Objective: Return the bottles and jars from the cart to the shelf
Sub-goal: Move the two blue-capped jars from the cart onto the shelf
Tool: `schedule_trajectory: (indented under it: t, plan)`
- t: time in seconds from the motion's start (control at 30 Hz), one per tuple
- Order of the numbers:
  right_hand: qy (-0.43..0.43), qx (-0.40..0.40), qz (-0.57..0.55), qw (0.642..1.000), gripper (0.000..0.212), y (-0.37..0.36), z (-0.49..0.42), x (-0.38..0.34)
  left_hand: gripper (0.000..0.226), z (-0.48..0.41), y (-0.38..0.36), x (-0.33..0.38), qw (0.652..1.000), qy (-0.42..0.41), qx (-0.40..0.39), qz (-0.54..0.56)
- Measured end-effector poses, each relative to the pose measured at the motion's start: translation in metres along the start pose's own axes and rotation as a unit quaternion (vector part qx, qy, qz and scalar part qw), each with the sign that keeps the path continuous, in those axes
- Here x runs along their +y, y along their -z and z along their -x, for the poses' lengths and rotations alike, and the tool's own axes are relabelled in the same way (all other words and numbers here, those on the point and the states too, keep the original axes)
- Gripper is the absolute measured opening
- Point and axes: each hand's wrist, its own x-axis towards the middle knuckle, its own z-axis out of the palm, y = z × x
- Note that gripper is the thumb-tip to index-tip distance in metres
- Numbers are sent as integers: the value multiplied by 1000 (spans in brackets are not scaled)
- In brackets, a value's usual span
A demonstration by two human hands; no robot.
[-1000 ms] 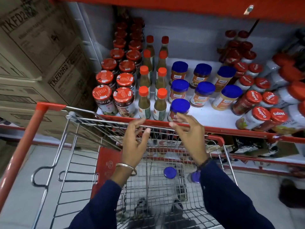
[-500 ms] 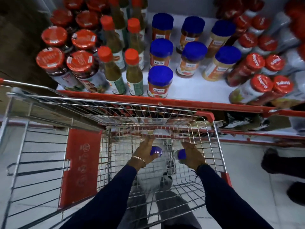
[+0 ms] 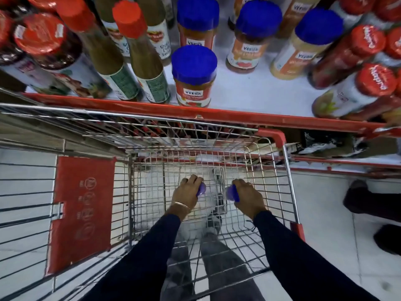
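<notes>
Deep in cart (image 3: 280, 135), fingers (image 3: 191, 181) clasp two blue-lidded jars (image 3: 201, 189).

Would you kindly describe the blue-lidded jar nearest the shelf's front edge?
Find the white shelf with its red front lip above the cart. Right of two orange-capped green sauce bottles stands the front jar. It alone of the blue-lidded jars sits at the lip, with red contents.

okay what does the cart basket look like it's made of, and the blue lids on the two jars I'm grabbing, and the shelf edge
Cart basket: shiny bare metal wire, seen in its thin welded grid with bright glints; corner caps look like red plastic.
Blue lids, under the left hand and right hand: probably smooth plastic, uniform colour with a soft sheen; mostly covered, so uncertain.
Shelf edge: likely red-painted metal, with small chips along it.
</notes>
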Motion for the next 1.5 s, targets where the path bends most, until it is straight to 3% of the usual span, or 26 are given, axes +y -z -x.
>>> schedule_trajectory:
  t: [0.37, 0.7, 0.8, 0.97, 1.13, 1.5]
  plan:
    - [0, 136, -125, 983, 47, 78, 58, -39, 62, 63, 96, 21, 994, -24, 96, 39]
    - [56, 240, -120, 962, 56, 213, 137, -69, 59, 129, 230, 89, 976, -137, 167, -6]
    - [76, 305, -101, 944, 63, 247, 152, -74, 59, 134, 266, 115, 962, -178, 207, -20]
    - [101, 382, -109, 912, 56, 295, 152, -74, 61, 116, 306, 149, 940, -209, 270, -26]
    - [83, 381, -83, 917, 60, 318, 127, -70, 57, 78, 314, 169, 936, -195, 291, -28]
    - [71, 288, -64, 953, 52, 319, 89, -58, 60, 31, 305, 177, 962, -149, 218, -65]
